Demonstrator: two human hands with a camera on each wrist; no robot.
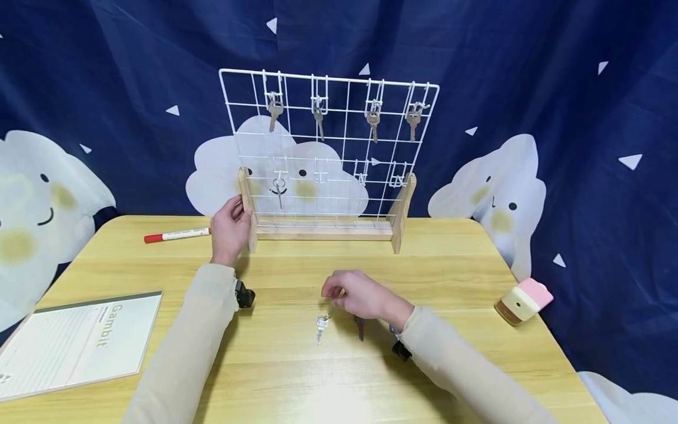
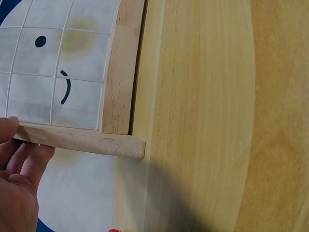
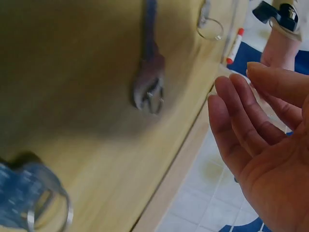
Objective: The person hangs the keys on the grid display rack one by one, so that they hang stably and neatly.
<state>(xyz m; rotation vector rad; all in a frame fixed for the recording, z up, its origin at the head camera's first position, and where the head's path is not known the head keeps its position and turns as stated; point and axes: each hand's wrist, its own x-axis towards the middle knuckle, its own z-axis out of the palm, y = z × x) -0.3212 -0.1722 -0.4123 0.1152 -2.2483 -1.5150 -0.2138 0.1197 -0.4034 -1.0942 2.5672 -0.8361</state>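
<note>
Pale wood under everything: from the head view, my left hand (image 1: pixel 231 227) grips the left wooden foot (image 1: pixel 246 209) of the white wire key rack (image 1: pixel 328 147), which stands at the back of the desk (image 1: pixel 296 377). My right hand (image 1: pixel 360 297) hovers low over the desk, fingers relaxed, holding nothing. A silver key (image 1: pixel 321 325) lies just beside it, a darker key (image 1: pixel 360 327) half under my wrist. Four keys hang along the top row, one lower down.

Left wrist view: my fingers (image 2: pixel 19 164) curl against the end of the wooden foot (image 2: pixel 87 141), mesh just above.

Right wrist view: palm open, fingers (image 3: pixel 241 116) loose; the dark key (image 3: pixel 149 72) lies flat, apart from them.

Risk, I'd say: the flat key may skid when pinched, and a slack left grip lets the rack tip.
</note>
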